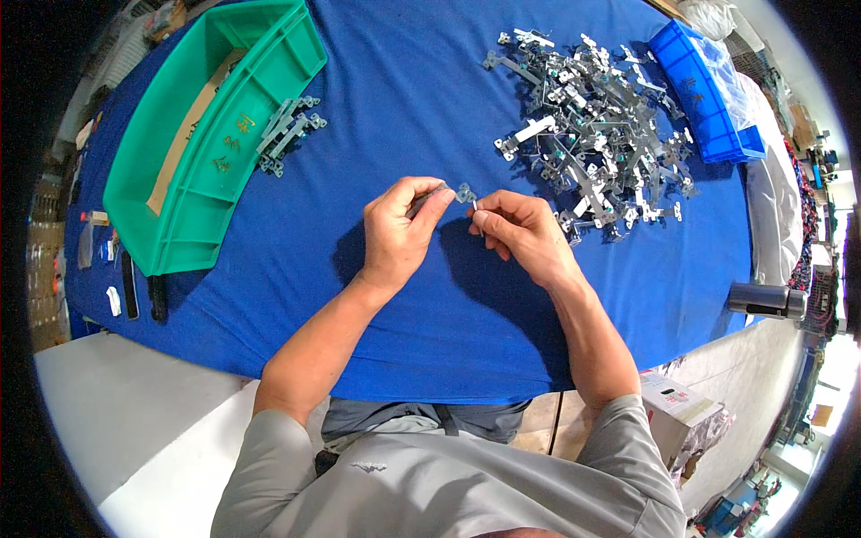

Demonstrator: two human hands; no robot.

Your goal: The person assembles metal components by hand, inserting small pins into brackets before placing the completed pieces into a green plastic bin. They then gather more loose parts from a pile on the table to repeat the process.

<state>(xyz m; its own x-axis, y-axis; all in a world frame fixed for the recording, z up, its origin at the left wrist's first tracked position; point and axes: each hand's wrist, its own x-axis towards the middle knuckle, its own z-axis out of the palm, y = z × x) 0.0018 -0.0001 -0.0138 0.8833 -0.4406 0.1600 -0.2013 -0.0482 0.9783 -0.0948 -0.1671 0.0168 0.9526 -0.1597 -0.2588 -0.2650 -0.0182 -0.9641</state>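
Observation:
Above the middle of the blue cloth, my left hand (395, 231) is closed on a metal bracket. The lobed end of this bracket (465, 193) sticks out past my thumb and forefinger, and the rest is mostly hidden by my fingers. Close to that end, my right hand (525, 231) pinches a small thin light piece (476, 212), too small to name. Whether that piece touches the bracket I cannot tell. Right of my right hand lies a big heap of similar metal brackets (601, 134), some with small green parts. A few more brackets (287, 134) lie side by side at the left.
A long green bin (134, 193) with a cardboard strip inside stands at the left. A blue bin (717, 134) holding clear plastic sits at the far right. A dark cylinder (767, 301) lies by the right table edge. A carton (673, 403) stands below on the floor.

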